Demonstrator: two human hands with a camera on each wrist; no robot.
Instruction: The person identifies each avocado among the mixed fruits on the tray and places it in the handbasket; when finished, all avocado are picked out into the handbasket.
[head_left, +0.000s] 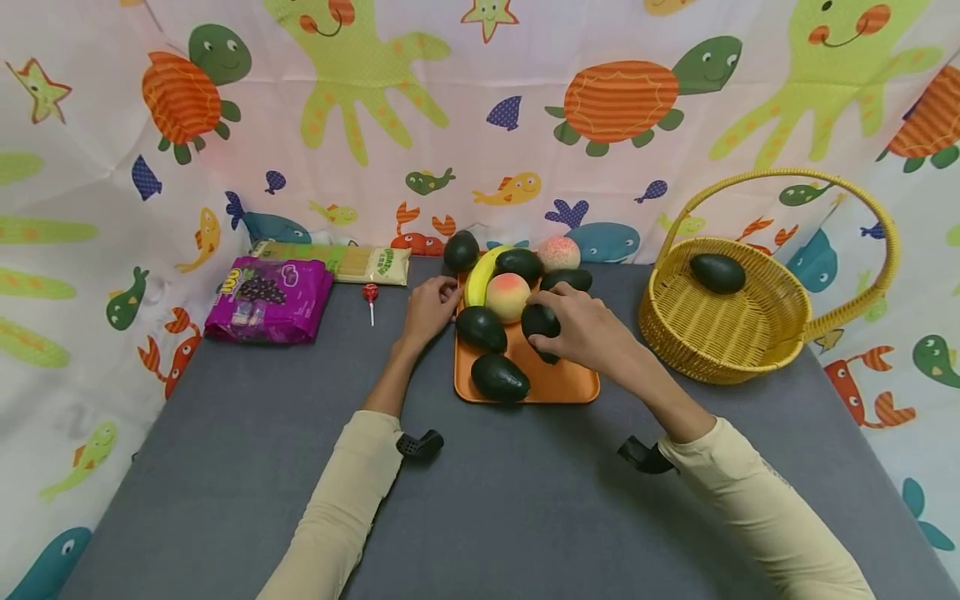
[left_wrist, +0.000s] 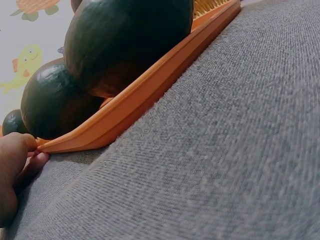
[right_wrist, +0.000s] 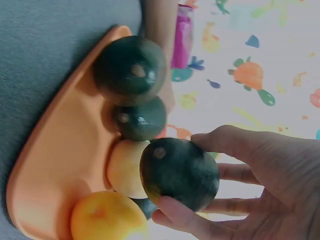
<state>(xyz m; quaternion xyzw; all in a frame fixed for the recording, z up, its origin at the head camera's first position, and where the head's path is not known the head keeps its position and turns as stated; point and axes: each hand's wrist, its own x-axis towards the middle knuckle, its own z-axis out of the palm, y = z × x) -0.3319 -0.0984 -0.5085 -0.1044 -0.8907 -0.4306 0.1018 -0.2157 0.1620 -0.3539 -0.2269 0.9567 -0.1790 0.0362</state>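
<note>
My right hand grips a dark green avocado between thumb and fingers, over the right part of an orange tray. At the tray's left edge, my left hand pinches the rim, its thumb and finger showing in the left wrist view. Two more avocados lie along the tray's left side. Behind them are a peach, a banana and other avocados. A yellow-orange round fruit shows on the tray in the right wrist view; in the head view my right hand hides it.
A yellow wicker basket with a tall handle stands at the right, with one avocado inside. At the back left are a purple package, a pack of noodles and a red lollipop. A second peach sits behind the tray's fruit.
</note>
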